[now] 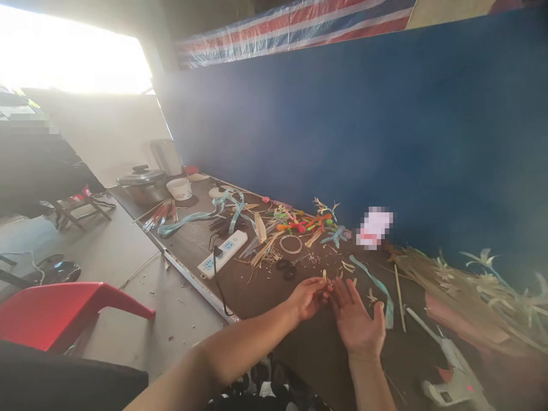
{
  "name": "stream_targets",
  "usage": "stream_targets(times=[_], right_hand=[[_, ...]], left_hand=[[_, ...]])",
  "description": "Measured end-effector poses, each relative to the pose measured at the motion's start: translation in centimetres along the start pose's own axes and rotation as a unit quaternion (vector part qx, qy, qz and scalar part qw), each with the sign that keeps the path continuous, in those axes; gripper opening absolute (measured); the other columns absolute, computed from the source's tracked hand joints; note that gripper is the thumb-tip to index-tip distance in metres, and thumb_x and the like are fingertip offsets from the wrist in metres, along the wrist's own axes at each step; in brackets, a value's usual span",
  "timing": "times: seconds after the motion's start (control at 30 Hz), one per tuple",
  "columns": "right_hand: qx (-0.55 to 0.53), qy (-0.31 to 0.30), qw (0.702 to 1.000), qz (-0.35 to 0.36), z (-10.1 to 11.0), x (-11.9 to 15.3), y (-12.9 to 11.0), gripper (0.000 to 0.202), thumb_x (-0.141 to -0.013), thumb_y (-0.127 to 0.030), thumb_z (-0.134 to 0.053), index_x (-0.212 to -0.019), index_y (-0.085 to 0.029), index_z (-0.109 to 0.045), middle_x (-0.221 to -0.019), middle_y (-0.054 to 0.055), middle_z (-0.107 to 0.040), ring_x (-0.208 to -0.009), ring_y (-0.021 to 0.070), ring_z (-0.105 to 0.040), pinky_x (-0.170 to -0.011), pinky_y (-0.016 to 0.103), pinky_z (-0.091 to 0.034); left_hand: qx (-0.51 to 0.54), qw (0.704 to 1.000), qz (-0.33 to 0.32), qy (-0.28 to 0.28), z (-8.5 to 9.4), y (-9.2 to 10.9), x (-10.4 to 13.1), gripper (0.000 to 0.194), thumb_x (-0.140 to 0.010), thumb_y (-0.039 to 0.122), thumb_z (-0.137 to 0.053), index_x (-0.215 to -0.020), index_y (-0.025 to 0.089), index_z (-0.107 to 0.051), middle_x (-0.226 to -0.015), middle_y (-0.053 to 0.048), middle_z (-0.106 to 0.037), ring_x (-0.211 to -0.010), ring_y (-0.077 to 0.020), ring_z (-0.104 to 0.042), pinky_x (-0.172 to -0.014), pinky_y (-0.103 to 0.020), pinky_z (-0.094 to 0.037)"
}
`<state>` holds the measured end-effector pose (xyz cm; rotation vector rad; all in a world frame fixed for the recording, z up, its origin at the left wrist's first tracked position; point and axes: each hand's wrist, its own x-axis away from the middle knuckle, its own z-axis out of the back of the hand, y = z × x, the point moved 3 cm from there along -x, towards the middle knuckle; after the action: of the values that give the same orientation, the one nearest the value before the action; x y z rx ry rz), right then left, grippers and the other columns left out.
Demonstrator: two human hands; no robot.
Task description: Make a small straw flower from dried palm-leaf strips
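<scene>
My left hand is closed in a pinch over the dark brown table. From its fingertips a small pale yellow piece sticks up, too small to identify. Just to the right, my right hand lies palm up with fingers stretched and thumb apart, its fingertips close to the left ones. Beyond the hands are black-handled scissors and scattered pale scraps. A light blue ribbon curves beside the right hand. Farther right rests a white glue gun.
A power strip with a plugged-in black cord lies left. Behind are a tape ring, colourful twisted stems, a white cup and a lidded pot. Dried husks cover the right side. A red chair stands left.
</scene>
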<state>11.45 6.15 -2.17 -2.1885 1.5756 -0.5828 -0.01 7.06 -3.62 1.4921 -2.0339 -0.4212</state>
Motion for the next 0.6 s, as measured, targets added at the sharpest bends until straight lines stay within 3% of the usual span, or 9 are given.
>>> stream_targets(times=[0.17,0.33,0.43,0.53,0.6], right_hand=[[-0.002,-0.001,1.000,0.002,0.2,-0.1,0.1,0.058,-0.072,-0.060,-0.031,-0.112,-0.021,-0.049,-0.121,0.009,-0.047,-0.110,0.0239,-0.043,-0.087,0.045,-0.037],[0.017,0.037,0.999,0.008,1.8,-1.0,0.7,0.038,-0.074,-0.049,-0.042,-0.095,-0.021,-0.058,-0.098,0.006,-0.061,-0.093,0.0211,-0.055,-0.080,0.041,-0.042],[0.104,0.068,0.991,0.050,2.1,-1.6,0.8,0.029,-0.072,-0.043,-0.048,-0.086,-0.021,-0.058,-0.088,0.004,-0.062,-0.085,0.0201,-0.057,-0.075,0.039,-0.044],[0.226,0.126,0.958,0.129,1.7,-1.8,-0.2,0.020,-0.067,-0.038,-0.056,-0.077,-0.020,-0.056,-0.073,0.000,-0.061,-0.071,0.0179,-0.058,-0.066,0.033,-0.045],[0.297,0.147,0.929,0.167,1.3,-1.8,-1.3,0.018,-0.064,-0.033,-0.060,-0.074,-0.020,-0.056,-0.066,-0.001,-0.058,-0.063,0.0163,-0.056,-0.061,0.030,-0.043]], left_hand=[[-0.027,0.999,-0.024,-0.015,0.0,-0.4,-0.1,0.022,-0.065,0.024,-0.062,-0.082,0.011,-0.057,-0.072,-0.004,-0.057,-0.054,-0.0062,-0.049,-0.053,-0.019,-0.034],[-0.084,0.995,-0.049,-0.004,-0.1,-0.7,-0.2,0.021,-0.063,0.025,-0.063,-0.078,0.011,-0.057,-0.076,-0.005,-0.057,-0.057,-0.0077,-0.050,-0.052,-0.019,-0.034],[-0.129,0.991,-0.027,0.018,-0.5,-0.6,-0.4,0.025,-0.063,0.031,-0.063,-0.078,0.013,-0.058,-0.077,-0.004,-0.058,-0.059,-0.0083,-0.050,-0.051,-0.019,-0.033],[-0.254,0.964,-0.069,0.030,-1.2,0.2,-0.6,0.026,-0.063,0.036,-0.060,-0.076,0.013,-0.059,-0.072,-0.003,-0.059,-0.059,-0.0092,-0.049,-0.052,-0.019,-0.032],[-0.361,0.921,-0.142,0.030,-1.7,1.1,-0.8,0.025,-0.065,0.036,-0.059,-0.074,0.013,-0.061,-0.067,-0.002,-0.059,-0.059,-0.0096,-0.048,-0.055,-0.020,-0.033]])
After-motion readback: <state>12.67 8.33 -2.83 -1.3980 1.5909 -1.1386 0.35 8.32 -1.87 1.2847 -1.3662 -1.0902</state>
